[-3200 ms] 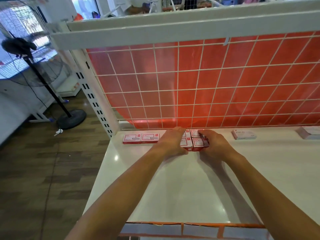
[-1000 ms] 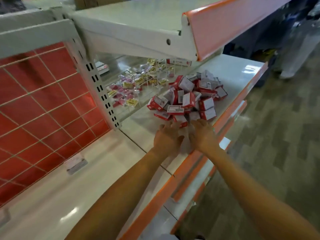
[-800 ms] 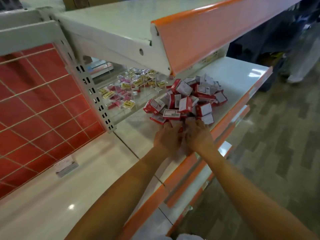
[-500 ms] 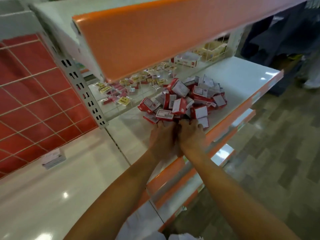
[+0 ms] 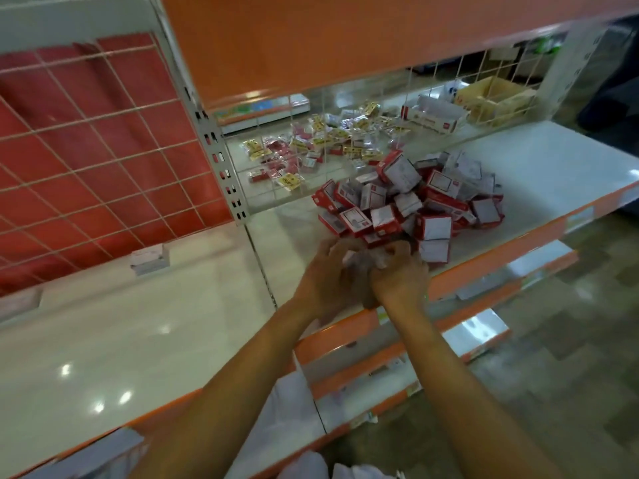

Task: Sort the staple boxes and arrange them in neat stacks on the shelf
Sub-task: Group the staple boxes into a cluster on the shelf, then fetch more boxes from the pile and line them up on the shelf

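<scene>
A loose heap of red and white staple boxes (image 5: 411, 198) lies on the white shelf (image 5: 539, 167) to the right of the upright post. My left hand (image 5: 325, 278) and my right hand (image 5: 397, 271) are pressed together at the near edge of the heap. Both are curled around blurred staple boxes (image 5: 363, 259) held between them. How many boxes they hold is hidden by the fingers and blur.
A white box (image 5: 150, 259) lies on the left shelf section by the red mesh back panel (image 5: 103, 160). An orange shelf front (image 5: 345, 39) hangs overhead. Behind the wire grid lie small packets (image 5: 328, 143) and cartons (image 5: 432, 114). Lower shelves jut out below.
I have turned from the arranged boxes on the left shelf to the heap on the right. Both hands reached its near edge and closed together on boxes.
</scene>
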A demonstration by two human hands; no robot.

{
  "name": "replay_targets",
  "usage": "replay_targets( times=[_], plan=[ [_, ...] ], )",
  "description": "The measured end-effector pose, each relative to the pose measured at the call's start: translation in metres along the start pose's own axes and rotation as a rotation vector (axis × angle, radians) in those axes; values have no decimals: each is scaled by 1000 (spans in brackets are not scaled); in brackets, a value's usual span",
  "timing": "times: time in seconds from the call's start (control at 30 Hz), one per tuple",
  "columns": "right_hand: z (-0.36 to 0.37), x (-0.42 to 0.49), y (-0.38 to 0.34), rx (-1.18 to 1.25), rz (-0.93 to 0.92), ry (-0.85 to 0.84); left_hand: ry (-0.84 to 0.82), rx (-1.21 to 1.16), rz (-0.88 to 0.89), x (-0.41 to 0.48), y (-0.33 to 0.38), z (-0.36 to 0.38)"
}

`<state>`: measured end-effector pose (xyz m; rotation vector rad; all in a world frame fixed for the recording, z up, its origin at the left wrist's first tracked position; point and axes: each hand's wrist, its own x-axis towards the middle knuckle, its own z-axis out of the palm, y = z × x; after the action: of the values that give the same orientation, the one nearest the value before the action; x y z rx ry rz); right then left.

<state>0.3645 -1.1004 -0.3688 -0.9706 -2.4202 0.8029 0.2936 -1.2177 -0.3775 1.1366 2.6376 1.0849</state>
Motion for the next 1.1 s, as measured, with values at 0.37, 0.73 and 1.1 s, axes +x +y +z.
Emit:
replay_targets(
  times=[0.37,0.73,1.1],
  plan=[
    [-9,-8,-28,349,-159,-180,35,-726,-419,-33,1,-44],
    [24,-51,-72,536,-206,-447,184,-641,-516,-102,-29,-101],
    [56,-136,-140,776,-160,-718,341,-711,-627,-201,-58,-169]
  ],
)
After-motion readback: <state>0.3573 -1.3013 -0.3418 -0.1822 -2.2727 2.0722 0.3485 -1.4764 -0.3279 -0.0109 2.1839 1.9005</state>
